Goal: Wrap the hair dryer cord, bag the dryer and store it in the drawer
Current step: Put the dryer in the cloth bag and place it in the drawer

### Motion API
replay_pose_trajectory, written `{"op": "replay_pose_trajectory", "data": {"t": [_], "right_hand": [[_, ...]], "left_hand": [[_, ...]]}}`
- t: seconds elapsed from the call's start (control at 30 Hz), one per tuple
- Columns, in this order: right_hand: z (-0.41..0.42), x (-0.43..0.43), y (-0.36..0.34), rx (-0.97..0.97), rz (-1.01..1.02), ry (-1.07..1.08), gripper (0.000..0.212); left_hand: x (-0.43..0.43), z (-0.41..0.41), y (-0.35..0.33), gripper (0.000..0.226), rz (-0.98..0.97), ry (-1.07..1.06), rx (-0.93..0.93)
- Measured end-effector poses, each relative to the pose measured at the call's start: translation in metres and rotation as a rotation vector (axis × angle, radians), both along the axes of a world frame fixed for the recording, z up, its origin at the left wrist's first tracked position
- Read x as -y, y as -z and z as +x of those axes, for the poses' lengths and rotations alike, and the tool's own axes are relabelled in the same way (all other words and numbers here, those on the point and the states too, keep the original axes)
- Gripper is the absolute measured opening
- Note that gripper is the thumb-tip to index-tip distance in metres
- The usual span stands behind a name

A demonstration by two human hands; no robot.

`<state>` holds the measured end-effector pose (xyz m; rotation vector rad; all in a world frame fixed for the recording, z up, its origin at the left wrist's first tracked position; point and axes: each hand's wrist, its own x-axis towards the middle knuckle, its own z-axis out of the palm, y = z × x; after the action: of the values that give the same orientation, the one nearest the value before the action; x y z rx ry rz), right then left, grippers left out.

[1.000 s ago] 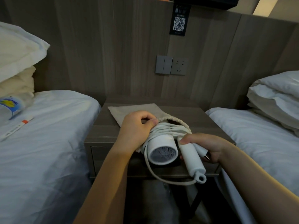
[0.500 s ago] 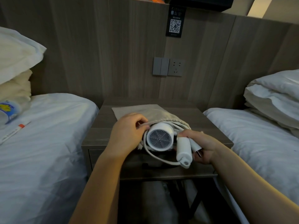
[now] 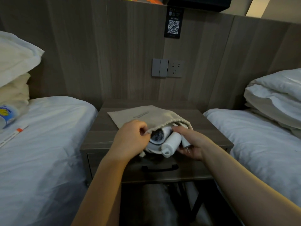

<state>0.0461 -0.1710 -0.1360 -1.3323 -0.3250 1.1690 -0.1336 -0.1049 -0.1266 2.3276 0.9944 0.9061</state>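
Observation:
A white hair dryer lies half inside a beige drawstring bag on the wooden nightstand. Its mesh back end and folded handle stick out of the bag's mouth toward me. My left hand pinches the left rim of the bag's opening. My right hand holds the dryer's handle side together with the white plug. Most of the wound cord is hidden in the bag. The nightstand's drawer with its dark handle is closed below.
White beds stand on both sides, the left one carrying a bottle and a pen. Pillows are stacked on the right bed. A switch and socket plate sits on the wooden headboard wall.
The dryer has gone further into the bag, and the loose cord loop that hung below it is now tucked in. My left hand pulled the bag's rim over the dryer's body.

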Motion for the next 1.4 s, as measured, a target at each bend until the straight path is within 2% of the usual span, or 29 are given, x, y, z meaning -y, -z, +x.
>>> {"op": "replay_pose_trajectory", "data": {"t": [0.13, 0.2, 0.3, 0.37, 0.43, 0.5, 0.63, 0.67, 0.77, 0.87, 1.07, 1.23, 1.3, 1.33, 1.4], "right_hand": [[-0.014, -0.005, 0.005, -0.095, 0.084, 0.088, 0.014], [-0.017, -0.010, 0.007, -0.159, 0.119, 0.147, 0.017], [-0.024, -0.021, 0.010, -0.184, 0.128, 0.197, 0.035], [-0.028, -0.025, 0.009, -0.169, 0.128, 0.206, 0.030], [-0.029, -0.023, 0.005, -0.139, 0.121, 0.163, 0.016], [-0.030, -0.016, -0.001, -0.085, 0.100, 0.066, 0.013], [-0.025, -0.005, -0.001, 0.302, -0.210, -0.180, 0.041], [-0.022, -0.004, 0.000, 0.305, -0.234, -0.193, 0.041], [-0.021, -0.005, 0.002, 0.074, -0.143, -0.141, 0.025], [-0.028, -0.011, -0.003, -0.086, -0.034, -0.021, 0.019], [-0.040, -0.044, 0.002, -0.095, 0.024, 0.215, 0.015], [-0.048, -0.051, 0.001, -0.070, 0.085, 0.209, 0.010], [-0.044, -0.041, 0.003, 0.040, 0.061, 0.131, 0.007], [-0.040, -0.035, 0.006, 0.172, 0.026, 0.093, 0.010], [-0.027, -0.019, 0.014, 0.640, -0.078, 0.077, 0.020]], "left_hand": [[-0.004, -0.005, 0.002, 0.009, -0.050, -0.071, 0.015], [-0.003, -0.005, 0.001, 0.009, -0.072, -0.037, 0.014], [-0.001, -0.001, -0.001, 0.002, -0.103, 0.055, 0.034], [-0.001, 0.000, 0.001, 0.002, -0.084, 0.040, 0.031], [-0.005, -0.002, 0.004, 0.003, -0.046, -0.039, 0.018], [-0.009, -0.004, 0.007, 0.006, 0.003, -0.101, -0.018], [-0.014, -0.007, 0.011, 0.006, 0.016, -0.112, -0.049], [-0.015, -0.007, 0.011, 0.005, 0.016, -0.105, -0.044], [-0.014, -0.007, 0.011, 0.004, 0.049, -0.091, -0.020], [-0.011, -0.005, 0.008, 0.007, 0.079, -0.065, 0.014], [-0.008, -0.002, 0.005, 0.004, 0.033, 0.022, 0.071], [-0.019, -0.004, 0.017, 0.002, 0.065, -0.113, 0.059], [-0.024, -0.006, 0.023, 0.003, 0.071, -0.157, 0.007], [-0.027, -0.007, 0.026, 0.006, 0.059, -0.165, -0.018], [-0.030, -0.010, 0.030, 0.012, 0.012, -0.163, -0.060]]}}
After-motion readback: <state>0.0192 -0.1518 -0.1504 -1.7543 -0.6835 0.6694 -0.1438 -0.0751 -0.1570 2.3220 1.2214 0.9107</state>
